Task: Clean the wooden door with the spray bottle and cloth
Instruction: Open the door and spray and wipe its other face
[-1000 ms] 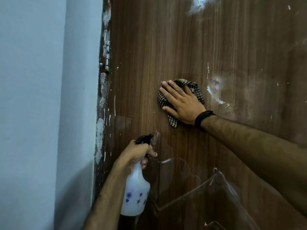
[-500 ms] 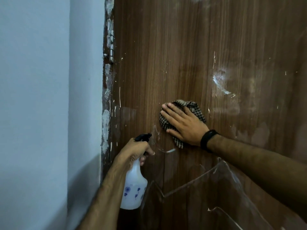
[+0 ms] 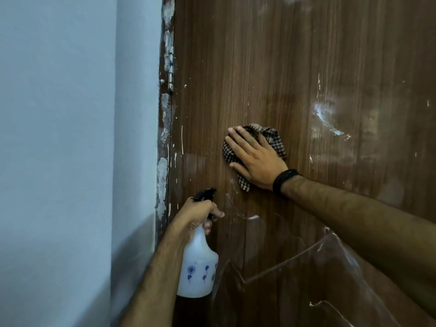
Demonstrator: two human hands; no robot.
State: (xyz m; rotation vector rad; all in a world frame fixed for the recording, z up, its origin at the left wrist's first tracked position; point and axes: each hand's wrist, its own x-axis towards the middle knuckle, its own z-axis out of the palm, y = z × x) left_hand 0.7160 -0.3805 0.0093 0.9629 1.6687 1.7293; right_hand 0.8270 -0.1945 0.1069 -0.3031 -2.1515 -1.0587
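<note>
The brown wooden door point(image 3: 271, 67) fills the right of the view, with white smears and specks on it. My right hand point(image 3: 256, 159) lies flat on the door, pressing a checked cloth point(image 3: 274, 139) against the wood; a black band sits on that wrist. Below and to the left, my left hand point(image 3: 197, 214) grips the neck of a white spray bottle point(image 3: 197, 270) with blue dots. Its black nozzle point(image 3: 205, 193) points at the door.
A pale blue wall point(image 3: 70, 138) stands at the left. The door frame edge point(image 3: 165, 138) with a hinge and flaking white paint runs between wall and door. A loose clear film point(image 3: 306, 279) peels from the door's lower part.
My right hand with the cloth slid down the door, then back up a little. The left hand and the bottle have stayed near the hinge side.
</note>
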